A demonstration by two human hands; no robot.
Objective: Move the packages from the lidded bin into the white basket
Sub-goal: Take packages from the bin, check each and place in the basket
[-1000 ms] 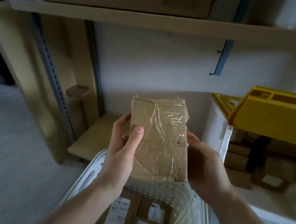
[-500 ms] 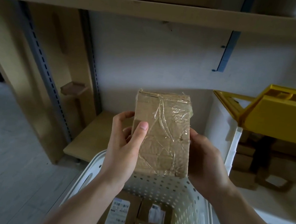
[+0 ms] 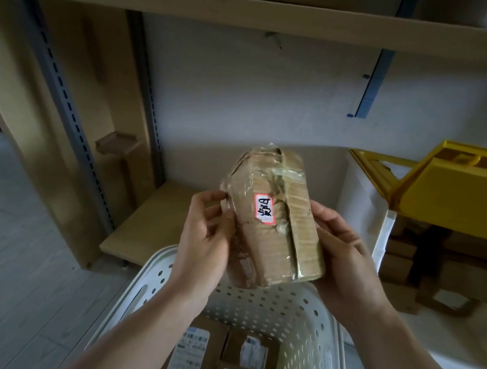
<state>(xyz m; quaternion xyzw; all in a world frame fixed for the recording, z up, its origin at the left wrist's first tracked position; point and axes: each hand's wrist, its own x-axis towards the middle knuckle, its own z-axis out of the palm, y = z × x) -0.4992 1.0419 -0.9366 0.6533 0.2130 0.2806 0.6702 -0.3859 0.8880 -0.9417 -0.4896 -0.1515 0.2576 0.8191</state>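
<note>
Left hand (image 3: 203,240) curled round the left side of a taped cardboard package (image 3: 271,220), thumb and fingertips pinching at the upper left edge. Right hand (image 3: 345,261) cups the right side from below and behind, fingers wrapped under the lower right corner — both hands grasping the one package, held in the air above the far rim of the white basket (image 3: 257,303).

Package: brown corrugated card, heavily wound in clear tape, crumpled and bulging, top end tilted away from the camera. One small white label (image 3: 264,212) with a red border and dark handwriting on the facing side; the characters are not legible.

White basket: perforated plastic, round holes, handle slot on the left wall. Inside, three brown boxes (image 3: 251,356) visible on the bottom, each with a white printed shipping label.

Lidded bin (image 3: 363,203) on the right — white body, yellow lid (image 3: 458,189) raised. More brown packages (image 3: 438,265) stacked inside; the count cannot be told in the dim light.

Behind: wooden shelf (image 3: 254,8) overhead, metal upright (image 3: 66,81) at left, pale floor (image 3: 4,249).
</note>
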